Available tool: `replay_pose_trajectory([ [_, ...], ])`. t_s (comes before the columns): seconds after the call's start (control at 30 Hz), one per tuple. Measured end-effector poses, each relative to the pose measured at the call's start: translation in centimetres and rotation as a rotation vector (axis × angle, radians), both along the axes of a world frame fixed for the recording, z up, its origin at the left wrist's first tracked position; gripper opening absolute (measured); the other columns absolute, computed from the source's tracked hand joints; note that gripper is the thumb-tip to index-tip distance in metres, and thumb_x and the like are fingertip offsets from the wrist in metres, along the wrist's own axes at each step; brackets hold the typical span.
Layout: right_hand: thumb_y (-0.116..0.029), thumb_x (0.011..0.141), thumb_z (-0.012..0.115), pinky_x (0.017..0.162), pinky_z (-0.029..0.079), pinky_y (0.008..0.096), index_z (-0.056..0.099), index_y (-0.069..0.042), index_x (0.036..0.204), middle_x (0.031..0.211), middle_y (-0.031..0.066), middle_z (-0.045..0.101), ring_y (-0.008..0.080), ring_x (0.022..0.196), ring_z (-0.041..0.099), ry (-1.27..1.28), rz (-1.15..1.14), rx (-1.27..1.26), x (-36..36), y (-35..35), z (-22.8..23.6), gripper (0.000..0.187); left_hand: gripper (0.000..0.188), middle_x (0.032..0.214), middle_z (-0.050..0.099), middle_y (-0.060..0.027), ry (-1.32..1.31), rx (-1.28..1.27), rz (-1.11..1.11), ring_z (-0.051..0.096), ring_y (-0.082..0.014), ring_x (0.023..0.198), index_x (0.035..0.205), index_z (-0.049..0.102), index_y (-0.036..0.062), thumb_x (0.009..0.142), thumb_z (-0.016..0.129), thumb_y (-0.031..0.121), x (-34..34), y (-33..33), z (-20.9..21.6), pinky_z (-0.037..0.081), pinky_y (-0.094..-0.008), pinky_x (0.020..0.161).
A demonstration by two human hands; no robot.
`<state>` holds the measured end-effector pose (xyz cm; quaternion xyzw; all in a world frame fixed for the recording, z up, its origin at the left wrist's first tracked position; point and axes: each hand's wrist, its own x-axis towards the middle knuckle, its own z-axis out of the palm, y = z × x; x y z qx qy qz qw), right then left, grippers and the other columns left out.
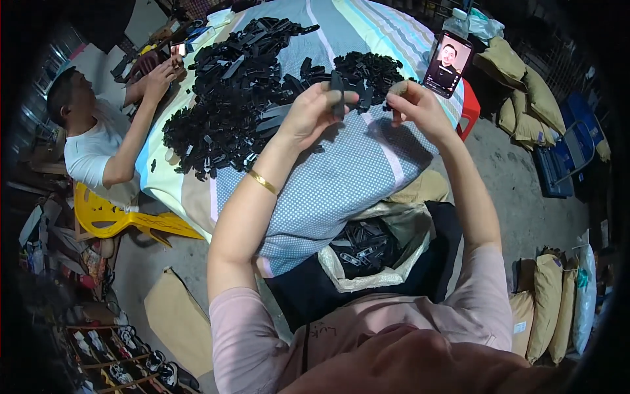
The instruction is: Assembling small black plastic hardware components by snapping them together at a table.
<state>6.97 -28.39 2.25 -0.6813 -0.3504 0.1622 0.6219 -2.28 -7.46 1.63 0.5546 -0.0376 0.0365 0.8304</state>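
My left hand [307,117] is closed on a dark, flat black plastic part [337,93], which stands upright between thumb and fingers. To its right, my right hand [423,113] is pinched, and a small dark bit shows at its fingertips, too small to name. Both hands are above the near edge of a cloth-covered table [308,197]. Just beyond them lie a big heap of black plastic parts [226,92] and a smaller heap of small black pieces [371,69]. Below my hands, an open woven sack [367,282] at my lap holds more black parts.
A lit phone [448,64] stands at the table's right edge, before a clear bottle [456,25]. Another person [98,148] sits at the left, hands raised, near a yellow chair [102,211]. Full sacks [541,105] and a blue trolley [569,154] stand at the right.
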Motion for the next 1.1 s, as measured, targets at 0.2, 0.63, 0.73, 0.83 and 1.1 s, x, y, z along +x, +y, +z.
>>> replay_pose_trajectory([
  [0.2,-0.014,0.084,0.060,0.054,0.046,0.0203,0.053,-0.003,0.084,0.071,0.0025,0.058,0.0087,0.060,0.059,0.012,0.143,0.037,-3.4,1.2,0.2,0.013,0.043,0.092,0.056,-0.0042,-0.021,0.188,-0.071,0.058,-0.0095,0.074,0.117,0.041,0.0017,0.081,0.063,0.012,0.1,-0.9,-1.2,0.046,-0.0193,0.053],
  [0.63,-0.003,0.075,0.062,0.065,0.050,0.0224,0.060,0.001,0.099,0.086,0.0051,0.060,0.0093,0.075,0.059,-0.518,-0.185,-0.060,-2.9,2.7,-1.2,0.024,0.033,0.105,0.054,-0.0114,0.128,-0.083,-0.098,0.059,-0.0192,0.091,0.119,0.042,0.0019,0.095,0.038,0.024,0.1,-1.2,-1.8,0.055,-0.0364,0.076],
  [0.73,-0.003,0.072,0.063,0.061,0.049,0.0251,0.061,0.000,0.100,0.084,0.0092,0.060,0.0135,0.070,0.060,-0.581,-0.246,0.050,-3.0,2.9,-1.2,0.029,0.028,0.106,0.055,-0.0113,0.104,-0.135,-0.103,0.061,-0.0208,0.092,0.116,0.045,0.0025,0.095,0.039,0.019,0.1,-1.4,-1.4,0.055,-0.0365,0.075],
  [0.83,-0.001,0.071,0.062,0.062,0.050,0.0265,0.060,-0.001,0.102,0.083,0.0087,0.059,0.0140,0.071,0.061,-0.672,-0.244,0.140,-3.9,2.7,-0.6,0.031,0.025,0.104,0.056,-0.0105,0.119,-0.092,-0.125,0.062,-0.0205,0.087,0.114,0.046,0.0033,0.093,0.043,0.017,0.1,-1.3,-1.3,0.056,-0.0353,0.073],
  [1.1,0.005,0.068,0.061,0.060,0.050,0.0291,0.057,-0.001,0.101,0.084,0.0117,0.059,0.0200,0.070,0.061,-1.065,-0.278,-0.080,-4.3,2.6,-0.5,0.034,0.022,0.086,0.060,-0.0032,0.111,0.015,-0.088,0.061,-0.0103,0.071,0.102,0.053,0.0054,0.089,0.053,0.024,0.1,-1.4,-1.9,0.054,-0.0232,0.057],
])
